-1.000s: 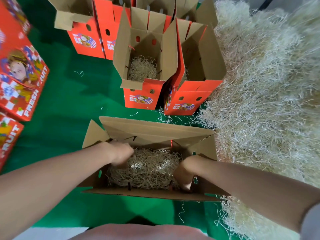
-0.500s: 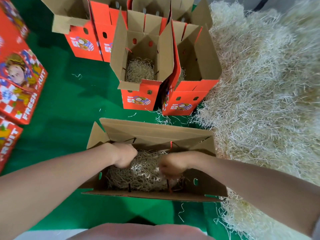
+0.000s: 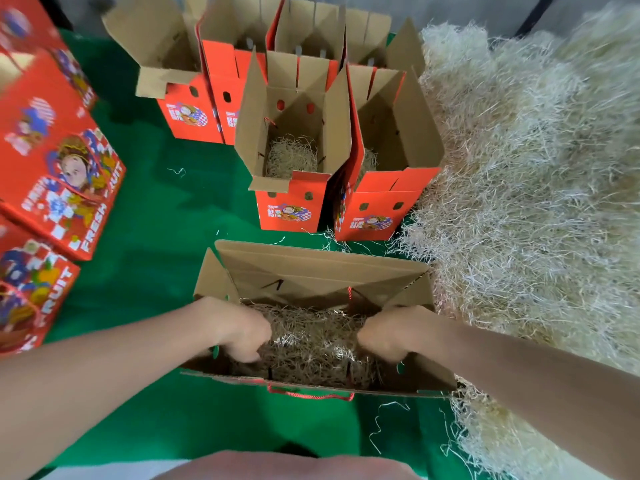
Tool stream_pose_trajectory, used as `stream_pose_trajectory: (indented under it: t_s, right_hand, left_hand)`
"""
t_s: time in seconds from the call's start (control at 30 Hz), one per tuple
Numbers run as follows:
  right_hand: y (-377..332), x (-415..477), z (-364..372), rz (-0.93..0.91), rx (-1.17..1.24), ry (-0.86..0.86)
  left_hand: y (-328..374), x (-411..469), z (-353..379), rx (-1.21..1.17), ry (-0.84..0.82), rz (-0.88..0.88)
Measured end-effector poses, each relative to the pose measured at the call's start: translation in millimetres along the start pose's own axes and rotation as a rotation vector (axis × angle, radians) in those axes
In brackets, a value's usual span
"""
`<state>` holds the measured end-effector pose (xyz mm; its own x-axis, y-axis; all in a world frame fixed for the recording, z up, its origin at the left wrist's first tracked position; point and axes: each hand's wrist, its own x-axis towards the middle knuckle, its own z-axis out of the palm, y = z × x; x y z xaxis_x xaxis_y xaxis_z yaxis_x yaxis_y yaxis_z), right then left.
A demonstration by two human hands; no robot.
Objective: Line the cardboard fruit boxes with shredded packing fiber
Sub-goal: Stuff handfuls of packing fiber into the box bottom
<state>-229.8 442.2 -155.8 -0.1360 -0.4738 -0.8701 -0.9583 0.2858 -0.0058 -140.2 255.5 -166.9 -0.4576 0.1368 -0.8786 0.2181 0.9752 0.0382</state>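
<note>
Nearest the camera, a brown cardboard fruit box point(image 3: 311, 268) stands on the green mat point(image 3: 156, 237), mouth facing up, flaps open, long axis running left to right across the view. A red rope handle point(image 3: 310, 395) hangs at its near wall. Pale straw-coloured shredded packing fibre point(image 3: 315, 337) covers the box floor. The left hand point(image 3: 239, 329) is inside at the left end, fingers curled down and clutching the fibre. The right hand point(image 3: 394, 336) is inside at the right end, fingers likewise curled into the fibre. Just beyond, two upright red printed boxes point(image 3: 287, 209) stand side by side, touching, tops open, each with fibre at the bottom. A large loose fibre heap point(image 3: 536, 185) lies to the right, against the nearer boxes. Further back stand more open red boxes point(image 3: 187, 112). Closed red printed cartons point(image 3: 59, 168) sit at far left.
</note>
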Motion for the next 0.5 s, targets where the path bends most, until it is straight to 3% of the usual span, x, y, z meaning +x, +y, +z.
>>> stream_pose_trajectory:
  t_s: [0.07,0.1,0.2,0.27,0.33,0.4,0.5]
  right_hand:
    - [1.3,-9.2,-3.4,-0.001,0.063,0.056]
    - [3.0,-15.0,-8.9,-0.002,0.151,0.162]
    - [8.5,-35.5,-29.6,-0.061,0.37,0.794]
    - [10.6,-43.3,-38.3,-0.068,0.374,1.221]
    - [15.4,-42.0,-43.7,0.068,0.257,1.41]
    - [26.2,-37.6,-48.0,0.143,0.315,1.274]
    - [44.4,-37.5,-50.6,0.021,0.487,0.805]
  left_hand:
    - [-7.8,-7.9,2.0,-0.092,0.072,-0.025]
    - [-12.3,-11.9,2.1,-0.182,0.154,-0.025]
    - [-19.7,-25.3,-2.7,-0.371,0.475,-0.043]
    - [-17.9,-29.6,-4.6,-0.4,0.594,-0.079]
    - [-13.8,-31.1,-3.1,-0.378,0.589,-0.101]
    - [-11.1,-33.6,2.8,-0.315,0.55,-0.139]
    - [-12.9,-41.1,17.4,-0.321,0.552,-0.192]
